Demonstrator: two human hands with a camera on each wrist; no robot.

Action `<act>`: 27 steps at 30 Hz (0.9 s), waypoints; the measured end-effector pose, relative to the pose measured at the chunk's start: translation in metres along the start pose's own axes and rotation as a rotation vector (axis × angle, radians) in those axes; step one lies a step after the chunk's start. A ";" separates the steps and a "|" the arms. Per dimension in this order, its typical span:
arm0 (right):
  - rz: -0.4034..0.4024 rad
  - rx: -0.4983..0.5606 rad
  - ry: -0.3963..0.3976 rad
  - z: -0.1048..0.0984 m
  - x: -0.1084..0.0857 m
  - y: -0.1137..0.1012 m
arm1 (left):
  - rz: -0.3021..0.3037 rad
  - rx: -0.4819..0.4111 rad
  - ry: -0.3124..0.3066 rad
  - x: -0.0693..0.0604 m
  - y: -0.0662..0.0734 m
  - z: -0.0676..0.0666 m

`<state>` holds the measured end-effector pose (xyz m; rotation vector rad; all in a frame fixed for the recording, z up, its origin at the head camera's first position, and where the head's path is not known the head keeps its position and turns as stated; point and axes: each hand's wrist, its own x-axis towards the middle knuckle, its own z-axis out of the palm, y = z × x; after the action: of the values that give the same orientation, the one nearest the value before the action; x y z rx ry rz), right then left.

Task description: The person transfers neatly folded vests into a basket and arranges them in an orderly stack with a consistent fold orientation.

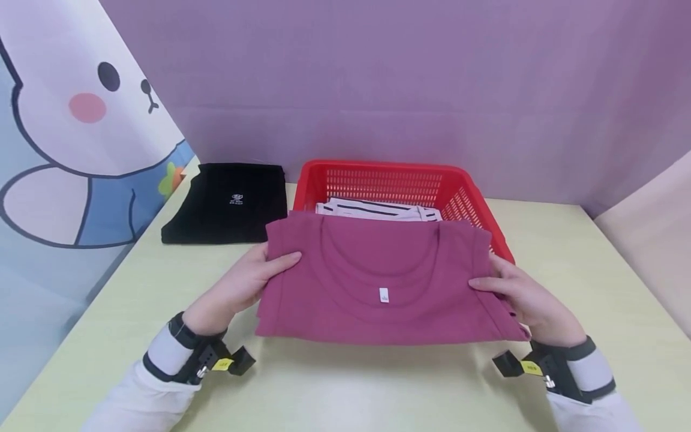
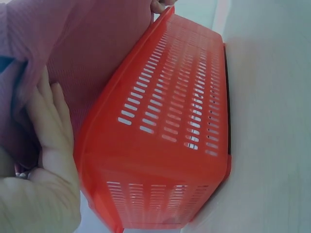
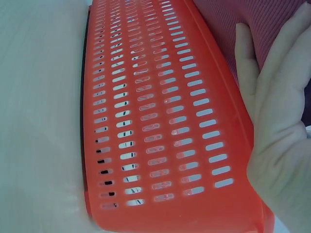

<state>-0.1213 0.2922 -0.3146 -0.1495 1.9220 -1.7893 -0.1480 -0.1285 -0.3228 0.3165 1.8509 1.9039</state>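
Observation:
A folded plum-coloured top (image 1: 372, 264) with a scooped neckline and a small white label is held up by both hands in front of the basket. My left hand (image 1: 243, 285) grips its left edge, thumb on top and fingers beneath. At the opposite edge my right hand (image 1: 531, 297) pinches the cloth the same way. Behind and partly below the top stands a red plastic basket (image 1: 383, 165) with slotted walls. Inside it lies striped white clothing (image 1: 378, 209), its front part hidden by the top. In the left wrist view, the fingers (image 2: 51, 121) lie under the cloth, beside the basket rim.
A folded black garment (image 1: 229, 204) with a small white print lies on the pale table (image 1: 345, 390), left of the basket. A purple cloth backdrop (image 1: 378, 78) hangs behind. On the left is a panel with a cartoon rabbit (image 1: 81, 108).

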 end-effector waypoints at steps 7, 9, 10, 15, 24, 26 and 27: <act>-0.002 0.049 -0.030 0.001 0.000 -0.001 | -0.006 -0.008 0.007 0.001 0.001 0.002; 0.004 0.057 -0.030 0.001 -0.001 -0.001 | -0.010 -0.017 0.009 0.001 0.001 0.004; 0.015 0.063 -0.026 0.001 -0.002 -0.002 | -0.011 -0.022 0.009 0.001 0.002 0.005; -0.001 0.103 -0.056 0.000 -0.002 -0.004 | -0.006 -0.038 0.006 0.001 0.003 0.008; -0.160 0.150 -0.262 -0.011 0.003 -0.001 | 0.013 0.032 -0.004 0.005 0.007 0.010; -0.187 0.134 -0.284 -0.014 0.005 -0.001 | 0.013 0.062 -0.002 0.006 0.009 0.011; -0.192 0.126 -0.283 -0.015 0.005 -0.002 | 0.012 0.073 -0.001 0.006 0.011 0.011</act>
<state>-0.1322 0.3031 -0.3143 -0.5293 1.6368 -1.8895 -0.1500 -0.1158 -0.3123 0.3535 1.9252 1.8459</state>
